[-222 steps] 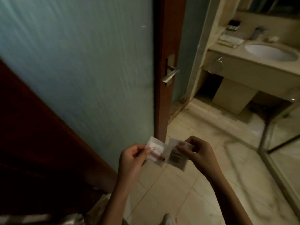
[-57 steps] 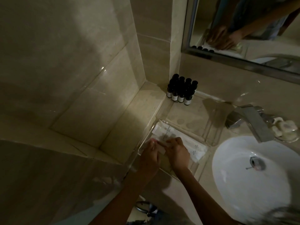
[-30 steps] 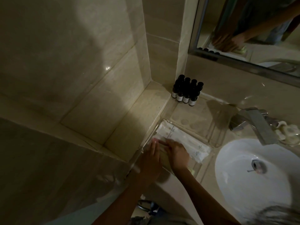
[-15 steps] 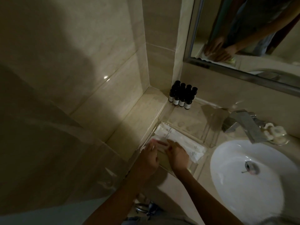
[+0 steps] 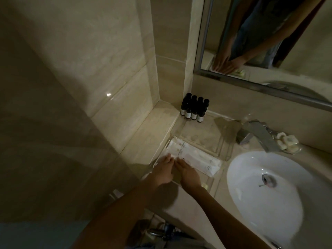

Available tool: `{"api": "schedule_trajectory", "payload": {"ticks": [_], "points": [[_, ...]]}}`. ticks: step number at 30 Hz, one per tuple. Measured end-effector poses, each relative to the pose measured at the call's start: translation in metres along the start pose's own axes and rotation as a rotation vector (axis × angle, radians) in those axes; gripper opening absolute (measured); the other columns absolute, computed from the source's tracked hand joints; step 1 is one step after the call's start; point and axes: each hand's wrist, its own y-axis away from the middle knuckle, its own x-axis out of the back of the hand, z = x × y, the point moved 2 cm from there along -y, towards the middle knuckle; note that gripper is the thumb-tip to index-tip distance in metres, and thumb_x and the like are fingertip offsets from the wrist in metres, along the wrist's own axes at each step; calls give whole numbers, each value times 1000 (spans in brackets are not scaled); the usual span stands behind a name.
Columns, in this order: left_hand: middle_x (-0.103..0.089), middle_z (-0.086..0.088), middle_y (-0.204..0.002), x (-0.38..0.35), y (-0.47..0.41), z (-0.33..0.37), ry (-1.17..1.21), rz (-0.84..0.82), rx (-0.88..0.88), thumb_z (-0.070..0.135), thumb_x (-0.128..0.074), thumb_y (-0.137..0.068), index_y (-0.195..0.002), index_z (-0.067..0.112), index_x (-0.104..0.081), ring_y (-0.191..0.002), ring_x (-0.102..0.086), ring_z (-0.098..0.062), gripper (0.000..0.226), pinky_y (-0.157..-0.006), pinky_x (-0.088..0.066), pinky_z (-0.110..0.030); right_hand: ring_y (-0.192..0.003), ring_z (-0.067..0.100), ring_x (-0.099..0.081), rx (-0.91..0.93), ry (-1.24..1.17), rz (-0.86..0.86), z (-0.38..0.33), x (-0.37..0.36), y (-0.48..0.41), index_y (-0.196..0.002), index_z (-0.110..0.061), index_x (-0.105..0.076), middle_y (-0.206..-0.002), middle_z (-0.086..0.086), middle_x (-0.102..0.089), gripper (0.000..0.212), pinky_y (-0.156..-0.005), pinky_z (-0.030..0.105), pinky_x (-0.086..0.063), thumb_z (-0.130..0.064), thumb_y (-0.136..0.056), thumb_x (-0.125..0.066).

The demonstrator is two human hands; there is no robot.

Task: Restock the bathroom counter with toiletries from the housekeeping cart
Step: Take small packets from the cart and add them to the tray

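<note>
Packets [image 5: 197,157] of toiletries, white, lie flat in a clear tray [image 5: 228,150] on the table [image 5: 220,186], just left of the sink [image 5: 269,203]. Long axis runs diag.: far end by the wall ledge, near end toward the basin. Both arms come in from the near edge, roughly across that axis.

Left hand [image 5: 161,172] & right hand [image 5: 188,174] sit side by side, nearly touching, palms down, fingers straight and flat. Fingertips rest on the packets' wall-side half. Neither hand grips anything I can see; what's under the palms is hidden. Right hand is nearer the packets' middle and basin end, left hand nearer the wall-side end.

Judgement: step = patting/squaring the stock into the tray, close to done for this item. Next move prob. a flat-finger nudge. A push away from the body would slide the stack into the tray's far half, toward the dark bottles [image 5: 194,109] in the corner. Risk: slick wrappers skate and ride up on the basin-side rim.
</note>
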Motion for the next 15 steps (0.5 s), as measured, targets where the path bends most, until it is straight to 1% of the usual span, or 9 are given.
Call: {"api": "schedule_trajectory", "payload": {"ticks": [2, 4, 6, 7, 8, 10, 13, 15], "points": [[8, -2, -161, 1, -1, 0, 21, -49, -1, 14, -47, -94, -153, 15, -8, -148, 3, -25, 70, -118, -11, -42, -145, 17, -21, -14, 30, -21, 1, -2, 1, -152, -23, -21, -160, -2, -15, 62, -115, 32, -27, -14, -96, -48], [10, -1, -161, 3, -3, -1, 54, -84, -5, 13, -45, -95, -153, 16, -7, -148, 7, -24, 70, -118, -8, -41, -146, 17, -18, -8, 81, -51, 2, -1, -3, -152, -22, -18, -160, -1, -14, 62, -119, 32, -18, -15, -97, -46], [8, -2, -161, 8, -1, -1, 91, -79, -18, 15, -45, -95, -153, 16, -10, -148, 6, -24, 67, -118, -7, -39, -147, 18, -15, -5, 100, -80, 2, 5, -6, -152, -22, -17, -161, 0, -12, 61, -120, 33, -11, -14, -98, -43], [6, -3, -161, 10, 0, 0, 115, -58, -27, 15, -45, -95, -152, 16, -14, -148, 4, -24, 64, -118, -7, -38, -147, 18, -14, -3, 105, -88, 2, 7, -7, -152, -22, -17, -161, 0, -11, 60, -120, 33, -11, -14, -98, -42], [2, -4, -161, 11, 2, 1, 139, -22, -33, 16, -45, -95, -151, 16, -20, -148, 0, -24, 61, -118, -9, -37, -147, 19, -15, -5, 101, -89, 2, 8, -6, -152, -23, -18, -161, 0, -11, 59, -119, 34, -12, -14, -99, -41], [-8, -4, -160, 10, 6, 2, 187, 80, -19, 15, -47, -95, -149, 17, -27, -147, -8, -22, 57, -117, -14, -37, -145, 21, -20, -25, 61, -42, 0, 11, -2, -151, -27, -24, -160, -1, -16, 56, -117, 35, -20, -14, -100, -41], [-17, -6, -159, 6, 16, 2, 229, 200, 26, 15, -48, -96, -149, 18, -29, -146, -17, -22, 57, -116, -20, -35, -140, 21, -33, -69, -51, 55, 0, 16, 8, -148, -28, -32, -157, 0, -26, 53, -113, 33, -32, -11, -99, -42], [-27, -5, -155, 5, 23, 2, 238, 276, 17, 14, -49, -96, -146, 18, -34, -143, -25, -20, 53, -115, -24, -32, -137, 19, -38, -79, -78, 91, 1, 17, 18, -147, -26, -32, -156, 1, -28, 53, -112, 31, -34, -10, -98, -43]]}}
